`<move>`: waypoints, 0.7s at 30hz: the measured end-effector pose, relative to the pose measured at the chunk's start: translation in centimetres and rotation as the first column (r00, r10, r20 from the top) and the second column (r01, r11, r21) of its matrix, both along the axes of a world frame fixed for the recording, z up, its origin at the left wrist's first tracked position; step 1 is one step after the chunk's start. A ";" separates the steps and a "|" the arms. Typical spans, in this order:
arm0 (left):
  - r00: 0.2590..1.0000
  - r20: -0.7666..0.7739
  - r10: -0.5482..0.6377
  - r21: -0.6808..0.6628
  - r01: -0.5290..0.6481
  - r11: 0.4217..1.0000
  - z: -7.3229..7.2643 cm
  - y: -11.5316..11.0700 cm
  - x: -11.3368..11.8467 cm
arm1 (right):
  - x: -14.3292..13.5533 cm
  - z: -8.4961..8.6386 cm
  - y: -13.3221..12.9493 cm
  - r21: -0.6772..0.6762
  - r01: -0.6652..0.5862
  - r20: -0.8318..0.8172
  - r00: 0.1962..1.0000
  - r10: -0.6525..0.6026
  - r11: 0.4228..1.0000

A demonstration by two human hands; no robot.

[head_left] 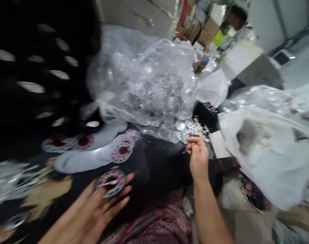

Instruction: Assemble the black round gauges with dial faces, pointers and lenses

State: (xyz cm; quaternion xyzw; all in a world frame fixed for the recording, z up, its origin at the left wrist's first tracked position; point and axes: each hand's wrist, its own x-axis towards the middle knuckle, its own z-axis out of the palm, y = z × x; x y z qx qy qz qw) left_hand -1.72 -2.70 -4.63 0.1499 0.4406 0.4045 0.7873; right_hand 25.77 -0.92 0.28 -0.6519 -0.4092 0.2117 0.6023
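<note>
Our left hand (pixel 93 206) holds the dial (pixel 111 183) between thumb and splayed fingers, likely sparing its pointer (pixel 111 183). Our right hand (pixel 199 157), fingers bunched, grip unclear, is by discs (pixel 180 126) probably kept handy.

A black tabletop (pixel 167 161) carries clear discs (pixel 169 130) and grey shapes (pixel 84 159).

1. Table, black, its top dull with a few pale reflections.
2. Boxes (pixel 208 31), cardboard, heaped beyond the table (pixel 167 161).
3. Carton (pixel 245 59), pale, large, near them.
4. Wall (pixel 262 20), pale grey-green, behind.
</note>
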 end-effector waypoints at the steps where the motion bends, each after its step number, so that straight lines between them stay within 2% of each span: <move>1: 0.998 0.066 -0.011 -0.088 0.017 0.996 1.2 0.1 0.5 | -1.5 0.1 0.3 0.020 -0.037 -0.061 0.997 0.038 0.999; 2: 0.992 0.125 -0.012 -0.166 0.032 0.986 2.2 0.3 0.9 | -3.2 0.5 0.4 0.049 -0.089 -0.124 0.988 0.095 0.995; 4: 0.984 0.179 0.018 -0.221 0.022 0.975 3.4 0.9 1.4 | -6.6 1.6 0.6 0.143 -0.259 -0.241 0.927 0.288 0.955; 7: 0.971 0.235 0.054 -0.174 -0.013 0.985 3.7 1.3 1.4 | -10.6 3.0 0.7 0.261 -0.507 -0.315 0.760 0.569 0.822; 9: 0.960 0.277 0.049 -0.142 -0.009 0.990 3.5 1.3 1.2 | -12.1 3.2 0.9 0.261 -0.605 -0.278 0.699 0.659 0.752; 13: 0.951 0.299 0.072 -0.180 -0.018 0.984 3.0 1.0 1.3 | -13.2 2.7 2.0 0.175 -0.726 -0.012 0.674 0.739 0.665; 16: 0.951 0.293 0.098 -0.205 -0.038 0.978 2.8 0.9 1.5 | -13.6 2.4 2.9 0.093 -0.770 0.157 0.638 0.754 0.631; 19: 0.949 0.296 0.104 -0.211 -0.041 0.977 2.8 1.0 1.5 | -13.7 2.9 2.8 0.087 -0.777 0.180 0.628 0.757 0.623; 21: 0.948 0.305 0.092 -0.214 -0.026 0.976 2.8 1.1 1.5 | -13.3 3.5 1.9 0.124 -0.761 0.165 0.649 0.743 0.637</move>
